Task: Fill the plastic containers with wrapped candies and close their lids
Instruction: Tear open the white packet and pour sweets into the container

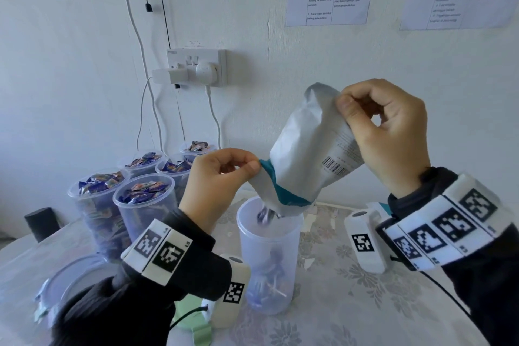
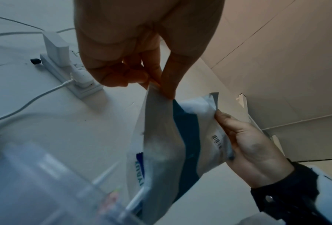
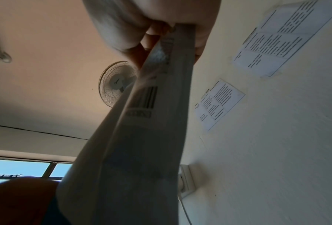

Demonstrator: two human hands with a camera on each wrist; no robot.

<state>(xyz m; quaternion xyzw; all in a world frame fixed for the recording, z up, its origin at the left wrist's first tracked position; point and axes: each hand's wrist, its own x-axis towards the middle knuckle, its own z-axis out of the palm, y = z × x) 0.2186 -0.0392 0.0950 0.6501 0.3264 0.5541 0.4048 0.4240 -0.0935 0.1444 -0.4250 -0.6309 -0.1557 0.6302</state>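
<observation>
Left of the open container [image 1: 269,255], five filled containers [image 1: 143,199] of wrapped candies stand grouped on the surface [image 1: 365,303], with a loose lid [image 1: 75,275] lying nearer the person. The left hand [image 1: 216,177] has its grip closed in a pinch on the teal-edged mouth corner of the candy bag [image 1: 309,149], just above and left of the container's rim. The bag hangs tilted, mouth down over the container's opening, with a candy [image 1: 265,216] at the mouth; a few pieces lie in the container's bottom. Above and right of the container, the right hand [image 1: 387,132] grips the bag's upper end, fingers curled round it.
</observation>
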